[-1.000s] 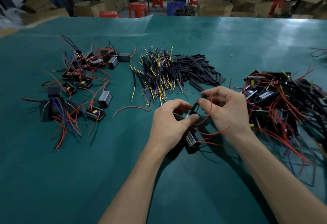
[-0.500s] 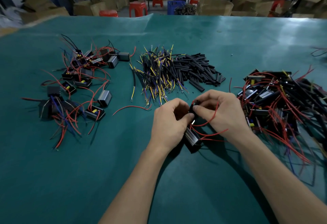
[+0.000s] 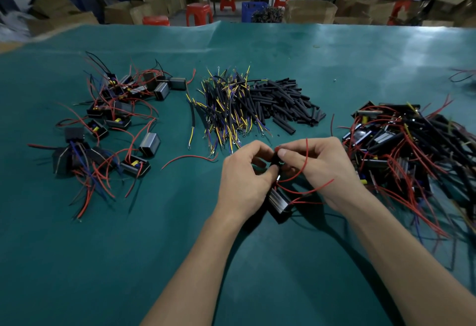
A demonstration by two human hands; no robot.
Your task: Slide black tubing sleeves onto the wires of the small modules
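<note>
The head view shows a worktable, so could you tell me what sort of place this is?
Probably a small electronics assembly workshop: a green-covered table with a heap of black tubing sleeves, brown cardboard cartons and red plastic stools behind.

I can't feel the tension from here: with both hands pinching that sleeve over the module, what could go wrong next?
1. The module hangs by its red wires below the grip; a hard push on the black sleeve may strain where they join it.
2. Loose red loops cross the right hand and could snag a finger.
3. The tangled pile of modules lies right beside that hand; a stray wire might catch and drag it.
</note>
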